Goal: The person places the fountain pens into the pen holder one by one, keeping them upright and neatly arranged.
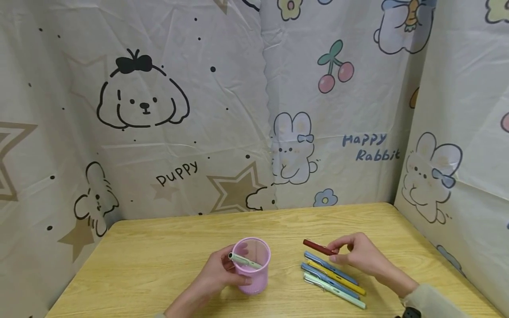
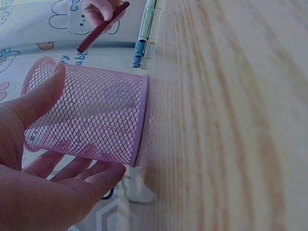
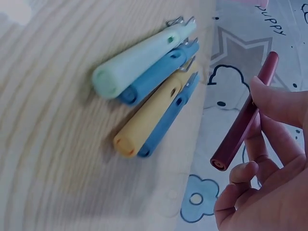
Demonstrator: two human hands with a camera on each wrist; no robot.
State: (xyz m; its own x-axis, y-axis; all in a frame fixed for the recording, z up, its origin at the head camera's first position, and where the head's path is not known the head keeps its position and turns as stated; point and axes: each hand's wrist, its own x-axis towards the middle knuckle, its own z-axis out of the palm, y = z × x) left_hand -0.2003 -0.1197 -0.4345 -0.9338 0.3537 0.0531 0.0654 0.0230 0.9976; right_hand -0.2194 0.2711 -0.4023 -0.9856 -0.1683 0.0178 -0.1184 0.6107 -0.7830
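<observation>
Pink mesh cup [image 1: 254,283], one: upright at the table [image 1: 159,256], mouth uppermost. Your left hand [image 1: 214,274] holds it from its eight-to-nine o'clock side. Left grip: part-curled to the cup's width, thumb on the near wall, fingers round the other side; it has the cup alone.

Pale green pen [image 1: 247,263], one: inside the cup, slanting, upper end over the rim at nine o'clock.

Dark red pen [image 1: 316,246], one: between two and three o'clock of the cup, raised clear of the table. Your right hand [image 1: 359,256] pinches it partway along, a free length pointing between nine and ten o'clock. Right grip: narrowed to the pen's thickness.

Loose pens, four, side by side on the table between three and four o'clock of the cup; far to near: blue pen [image 1: 332,268], yellow pen [image 1: 336,277], second blue pen [image 1: 330,281], mint pen [image 1: 336,292].

Step in hand, by judgement: loading pens into the cup, the red one not yet delivered. Next move seems to call for carrying it toward nine o'clock, tipping it steeply over the mouth, and releasing beside the slanting pen while you steady the cup.
</observation>
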